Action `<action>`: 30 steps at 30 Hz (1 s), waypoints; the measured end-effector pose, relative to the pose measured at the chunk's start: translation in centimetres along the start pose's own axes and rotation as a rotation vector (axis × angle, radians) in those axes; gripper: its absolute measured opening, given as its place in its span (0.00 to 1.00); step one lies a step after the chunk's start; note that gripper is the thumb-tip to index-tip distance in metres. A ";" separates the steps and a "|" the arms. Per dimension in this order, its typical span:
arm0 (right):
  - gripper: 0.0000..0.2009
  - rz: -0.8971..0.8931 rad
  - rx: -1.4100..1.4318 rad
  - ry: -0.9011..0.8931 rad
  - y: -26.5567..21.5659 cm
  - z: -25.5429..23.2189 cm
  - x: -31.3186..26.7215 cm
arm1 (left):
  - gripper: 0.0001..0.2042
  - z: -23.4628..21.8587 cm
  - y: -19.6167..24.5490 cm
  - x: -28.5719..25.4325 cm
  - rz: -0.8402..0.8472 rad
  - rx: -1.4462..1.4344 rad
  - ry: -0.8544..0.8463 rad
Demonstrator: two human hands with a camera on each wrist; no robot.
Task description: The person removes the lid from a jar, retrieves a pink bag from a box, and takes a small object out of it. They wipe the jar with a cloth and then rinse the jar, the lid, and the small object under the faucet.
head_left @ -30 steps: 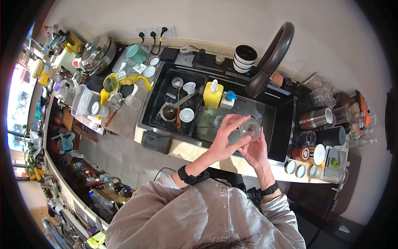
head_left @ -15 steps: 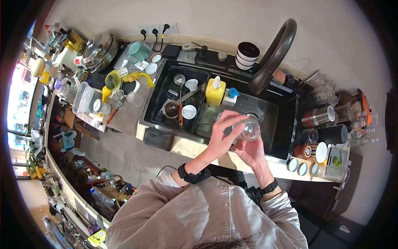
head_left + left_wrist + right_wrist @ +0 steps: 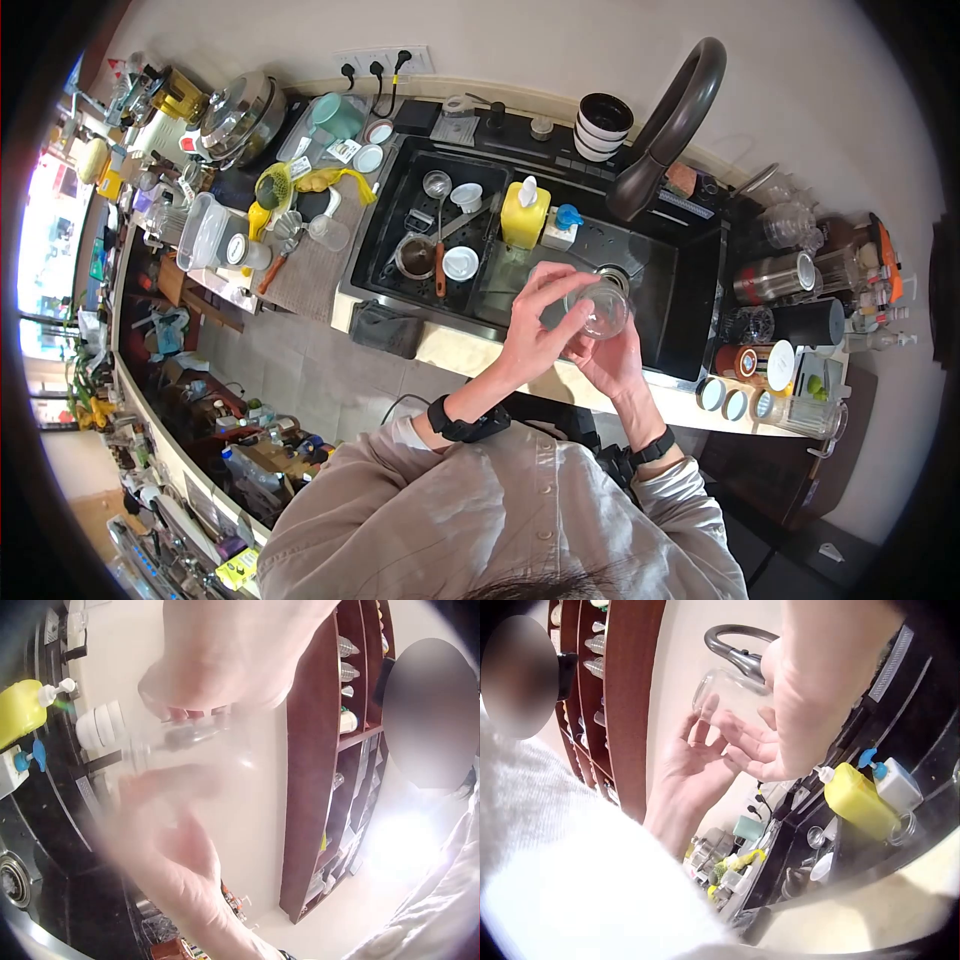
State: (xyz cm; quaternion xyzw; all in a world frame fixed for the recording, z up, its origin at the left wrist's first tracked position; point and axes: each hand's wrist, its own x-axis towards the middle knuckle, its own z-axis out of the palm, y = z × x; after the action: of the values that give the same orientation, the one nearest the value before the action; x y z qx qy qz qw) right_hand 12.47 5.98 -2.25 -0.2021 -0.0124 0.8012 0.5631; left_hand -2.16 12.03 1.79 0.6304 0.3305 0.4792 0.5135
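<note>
A clear glass jar (image 3: 606, 310) is held up between both hands, above the front part of the sink (image 3: 655, 330). My left hand (image 3: 540, 318) grips it from the left, thumb and fingers around its side. From below and to the right, my right hand (image 3: 612, 362) holds the same jar, partly covered by it. In the right wrist view the see-through jar (image 3: 731, 684) shows with fingers of both hands on it. The left wrist view is blurred around the hands and the glass.
A yellow pump bottle (image 3: 524, 218) and a white bottle with a blue pump (image 3: 562, 228) stand in the sink. The black faucet (image 3: 668, 140) arches above. Left, a drain tray (image 3: 385, 250) holds a ladle, strainer and white cups. Jars, lids and a steel flask (image 3: 775, 278) crowd the right counter.
The jar has tilted and turned between my hands, so its round opening no longer faces the head camera as before. Both hands keep hold of it, and the head view has shifted slightly.
</note>
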 end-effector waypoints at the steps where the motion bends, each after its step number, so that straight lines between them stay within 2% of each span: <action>1: 0.27 -0.019 -0.032 0.000 -0.1 0.4 0.0 | 0.16 -0.1 0.1 0.0 0.016 0.029 -0.017; 5: 0.28 -0.073 -0.138 0.036 -0.6 1.3 0.2 | 0.22 0.1 0.5 0.3 0.031 0.072 -0.019; 11: 0.29 -0.102 -0.172 0.122 -0.2 1.7 0.2 | 0.25 1.0 0.7 0.4 -0.004 0.088 0.021; 15: 0.29 -0.077 -0.165 0.102 0.0 1.0 0.2 | 0.21 1.2 0.4 0.3 -0.062 0.070 0.056; 18: 0.28 -0.016 -0.133 -0.040 0.0 0.5 0.2 | 0.17 1.4 -0.5 0.1 -0.151 -0.035 0.096; 24: 0.27 0.009 -0.094 0.094 0.6 1.2 0.1 | 0.10 1.0 -0.6 0.3 -0.171 -0.101 0.131; 30: 0.26 0.058 -0.010 -0.006 0.7 -0.4 0.0 | 0.10 0.9 0.1 0.3 -0.160 -0.073 0.115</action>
State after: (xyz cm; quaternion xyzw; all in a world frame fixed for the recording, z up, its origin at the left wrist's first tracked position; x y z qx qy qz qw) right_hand 11.98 5.70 -2.78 -0.2025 -0.0122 0.8179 0.5384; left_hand -1.21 12.02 1.99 0.5543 0.3913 0.4837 0.5528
